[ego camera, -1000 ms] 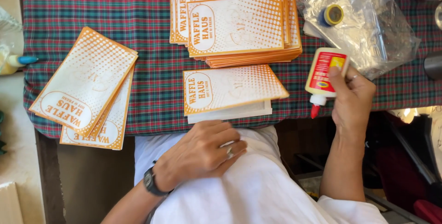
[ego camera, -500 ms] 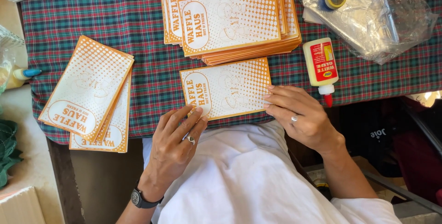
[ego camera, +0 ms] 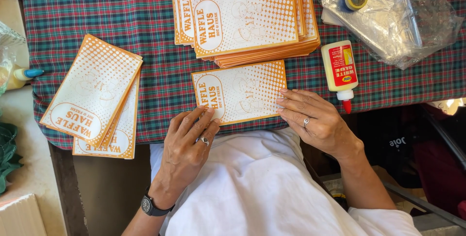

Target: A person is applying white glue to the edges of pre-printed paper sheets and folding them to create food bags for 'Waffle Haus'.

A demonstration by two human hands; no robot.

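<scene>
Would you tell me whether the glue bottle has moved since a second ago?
Yes. The glue bottle was held in the right hand off the table edge; it now lies on the plaid tablecloth, right of the orange bag stack.

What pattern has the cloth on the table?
The cloth is plaid, in red, green and blue; head view.

Bright even daylight, sharp focus, glare on plastic bag (ego camera: 388, 17).

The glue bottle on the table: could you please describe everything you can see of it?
The glue bottle is pale cream plastic with a red label, white collar and red nozzle. It lies flat on the plaid tablecloth, nozzle toward the person, right of the single paper bag. The right hand is near; nothing touches it.
</scene>
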